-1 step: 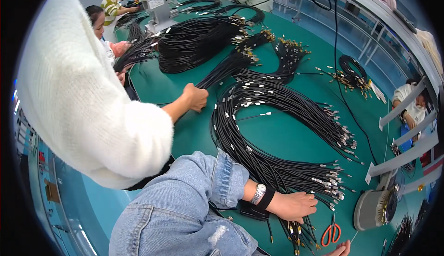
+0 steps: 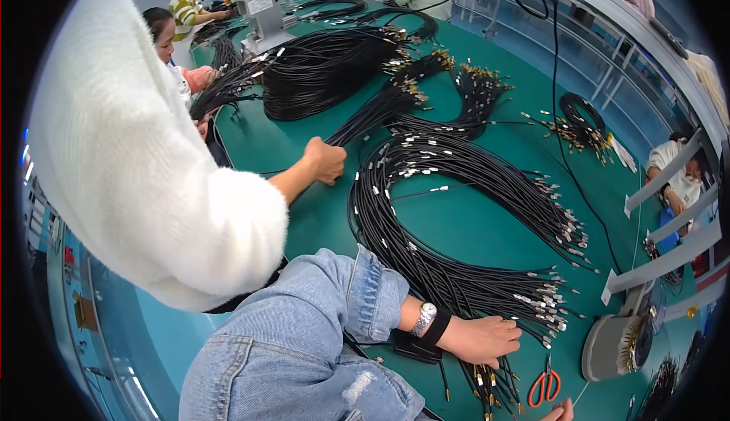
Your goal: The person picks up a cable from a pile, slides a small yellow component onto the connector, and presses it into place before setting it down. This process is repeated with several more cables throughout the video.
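Observation:
My left hand (image 2: 480,340), with a watch and a black wristband above it, lies palm down with its fingers curled over a bundle of black cables (image 2: 426,269). Brass-tipped cable ends (image 2: 490,390) poke out below it. At the lower edge only the fingertips of my right hand (image 2: 561,411) show, pressed together. A thin pale strand (image 2: 581,393) runs close to them; whether they pinch it is unclear. Just above lie scissors with orange handles (image 2: 544,387). A flat black box (image 2: 418,351) sits beneath my left wrist.
On my left a co-worker in a fluffy white sweater (image 2: 152,155) grips another cable bundle (image 2: 372,117). More cable coils (image 2: 319,75) cover the far green table (image 2: 304,219). A grey round device (image 2: 612,346) stands at right, by white metal brackets (image 2: 661,261).
My right hand has slid slightly right and down, so less of it shows. My left hand stays in place on the cables. The view has shifted very slightly.

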Demonstrator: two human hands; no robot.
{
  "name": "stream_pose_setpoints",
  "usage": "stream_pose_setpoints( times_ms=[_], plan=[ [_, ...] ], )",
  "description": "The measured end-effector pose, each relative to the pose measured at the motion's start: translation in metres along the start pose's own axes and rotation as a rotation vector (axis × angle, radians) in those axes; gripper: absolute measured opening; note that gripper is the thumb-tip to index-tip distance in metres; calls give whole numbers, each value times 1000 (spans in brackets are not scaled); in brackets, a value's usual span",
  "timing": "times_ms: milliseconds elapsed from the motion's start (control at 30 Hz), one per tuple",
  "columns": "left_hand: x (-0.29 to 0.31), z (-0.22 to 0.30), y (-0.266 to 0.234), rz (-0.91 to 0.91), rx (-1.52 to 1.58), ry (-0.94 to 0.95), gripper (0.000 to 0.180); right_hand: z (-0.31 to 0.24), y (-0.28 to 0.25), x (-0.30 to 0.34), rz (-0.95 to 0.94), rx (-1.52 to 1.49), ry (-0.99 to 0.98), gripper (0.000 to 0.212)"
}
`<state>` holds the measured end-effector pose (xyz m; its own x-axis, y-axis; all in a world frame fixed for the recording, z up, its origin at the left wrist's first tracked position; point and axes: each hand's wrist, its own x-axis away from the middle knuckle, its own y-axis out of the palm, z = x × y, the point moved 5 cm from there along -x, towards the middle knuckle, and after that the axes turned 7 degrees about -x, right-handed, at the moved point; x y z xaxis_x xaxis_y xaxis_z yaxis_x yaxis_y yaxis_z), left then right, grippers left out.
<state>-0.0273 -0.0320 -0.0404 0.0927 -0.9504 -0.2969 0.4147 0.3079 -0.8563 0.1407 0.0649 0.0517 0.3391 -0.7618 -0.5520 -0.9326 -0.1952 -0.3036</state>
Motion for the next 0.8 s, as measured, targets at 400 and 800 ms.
stream_pose_setpoints(
  times_ms=[400,800],
  plan=[
    [8,-9,0,-23,94,-9,37,-14,57,57,-1118,-70,-371,15],
    [32,14,3,-1,-11,28,38,12,59,56,-1134,76,-368,21]
  ],
)
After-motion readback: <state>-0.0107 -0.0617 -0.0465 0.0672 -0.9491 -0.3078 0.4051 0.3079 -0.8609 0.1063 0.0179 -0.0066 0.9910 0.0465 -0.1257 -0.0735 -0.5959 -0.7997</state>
